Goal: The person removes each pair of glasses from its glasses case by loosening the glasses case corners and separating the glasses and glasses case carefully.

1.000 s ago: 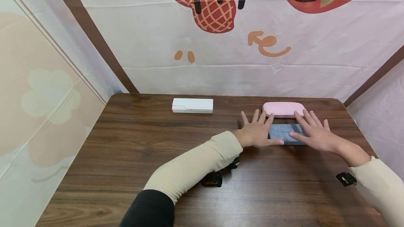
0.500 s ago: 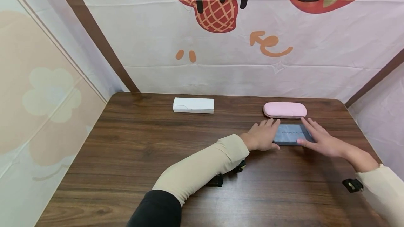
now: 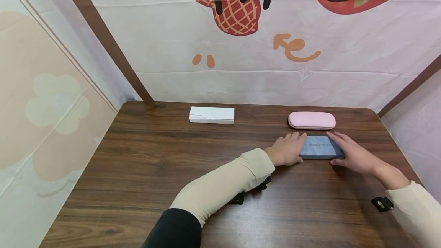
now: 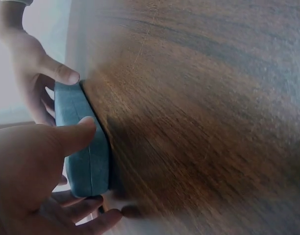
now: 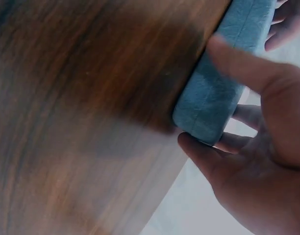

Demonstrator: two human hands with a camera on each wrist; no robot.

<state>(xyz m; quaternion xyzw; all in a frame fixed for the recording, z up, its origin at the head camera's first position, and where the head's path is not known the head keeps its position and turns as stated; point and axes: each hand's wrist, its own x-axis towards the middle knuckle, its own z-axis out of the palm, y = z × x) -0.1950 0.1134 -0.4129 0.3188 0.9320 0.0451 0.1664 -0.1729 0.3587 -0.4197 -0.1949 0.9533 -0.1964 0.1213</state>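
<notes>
We are seeing the left hand (image 3: 287, 150) clasping the left end of the blue hard-shell case (image 3: 320, 147), thumb lying against its near side and fingers bending round the end. The right hand (image 3: 358, 156) is clasping the right end in much the same way, so the hands are standing apart with the case between them. How firmly they are pressing, we are not able to tell.

The case is lying flat, lettered face up, on the far right part of the wooden table (image 3: 138, 156). As we are judging it, the taking hold is done at both ends, while no lifting or opening is showing yet: the side seam is looking closed.

Farther out, the pink oblong case (image 3: 311, 119) is sitting just beyond the blue one, not touching it, and the white flap-front box (image 3: 211, 115) is resting well to the left, near the far edge; neither is being touched.
</notes>
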